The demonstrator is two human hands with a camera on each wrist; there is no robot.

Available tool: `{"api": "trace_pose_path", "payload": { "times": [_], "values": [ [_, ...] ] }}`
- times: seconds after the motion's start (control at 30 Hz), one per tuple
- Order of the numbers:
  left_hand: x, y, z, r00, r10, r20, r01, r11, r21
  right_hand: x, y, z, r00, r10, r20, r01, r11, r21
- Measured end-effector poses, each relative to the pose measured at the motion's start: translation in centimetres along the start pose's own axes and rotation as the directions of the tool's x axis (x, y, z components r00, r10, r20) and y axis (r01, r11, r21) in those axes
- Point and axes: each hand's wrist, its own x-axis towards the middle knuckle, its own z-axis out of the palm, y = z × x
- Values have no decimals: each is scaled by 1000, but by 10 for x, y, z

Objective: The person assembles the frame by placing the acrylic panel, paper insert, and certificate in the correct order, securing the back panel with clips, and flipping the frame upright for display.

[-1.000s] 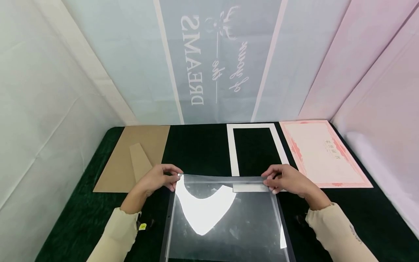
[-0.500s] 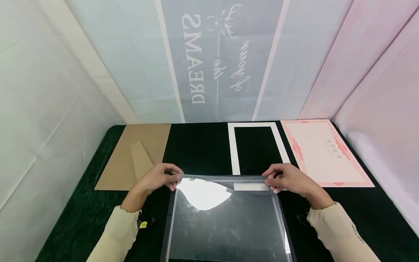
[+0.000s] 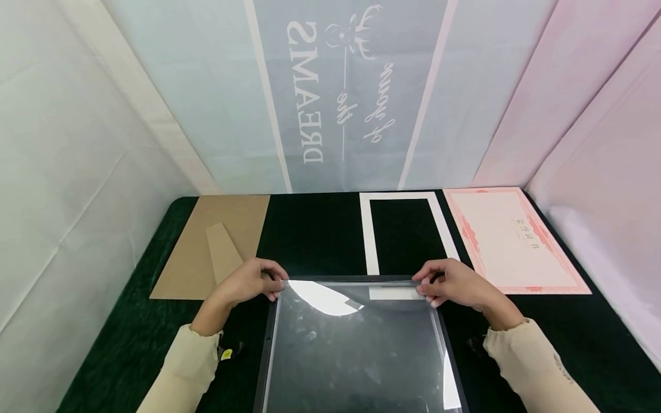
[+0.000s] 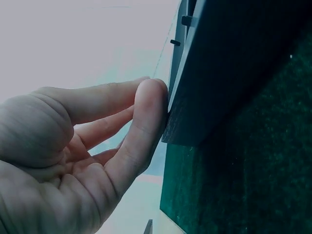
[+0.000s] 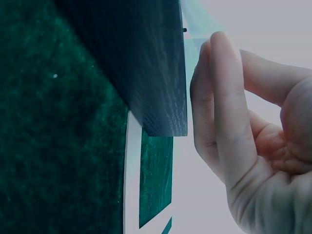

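Note:
My left hand (image 3: 253, 284) and right hand (image 3: 449, 287) pinch the far corners of a clear plastic sheet (image 3: 356, 350) between thumb and fingers. The sheet lies over a dark picture frame (image 3: 268, 344), its near part cut off by the head view's lower edge. A bright reflection crosses its far left part. In the left wrist view, the fingertips are right beside the frame's corner (image 4: 185, 117), where small dark tabs (image 4: 186, 20) stick out. The right wrist view has the frame's side (image 5: 151, 83) left of the fingers, with a small gap between them.
Beyond the frame, a white mat border (image 3: 367, 235) lies on the dark green cloth (image 3: 315, 235), partly behind the sheet. A brown backing board (image 3: 181, 264) with a stand leg (image 3: 222, 252) lies left. A pink-bordered certificate (image 3: 490, 241) lies right.
The sheet's far edge has come down slightly towards the frame, and the frame's dark far rail now shows behind it. The reflection has shrunk towards the far left corner. Both hands keep their pinch.

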Motion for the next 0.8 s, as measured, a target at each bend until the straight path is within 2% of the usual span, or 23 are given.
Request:
{"api": "trace_pose_path", "payload": {
  "times": [0.13, 0.27, 0.37, 0.5, 0.6, 0.8],
  "values": [
    [0, 1, 1, 1000, 9, -16, -8, 998, 62, 1, 0, 1, 1000, -1, -8, 0, 1000, -16],
    [1, 1, 3, 998, 30, -55, -23, 991, 129, 1, 0, 2, 999, -3, -47, -2, 994, -111],
    [1, 0, 4, 996, 28, -86, -14, 987, 163, 0, -1, 4, 995, -16, -95, -6, 974, -226],
    [0, 1, 6, 994, -5, -108, 22, 988, 154, -1, -3, 8, 986, -66, -150, 12, 941, -337],
    [1, 2, 6, 993, -23, -117, 40, 988, 147, -1, -3, 10, 979, -105, -174, 34, 930, -367],
    [2, 4, 7, 988, -27, -152, 58, 978, 202, -1, -2, 11, 974, -106, -202, 18, 919, -394]
  ]
}}
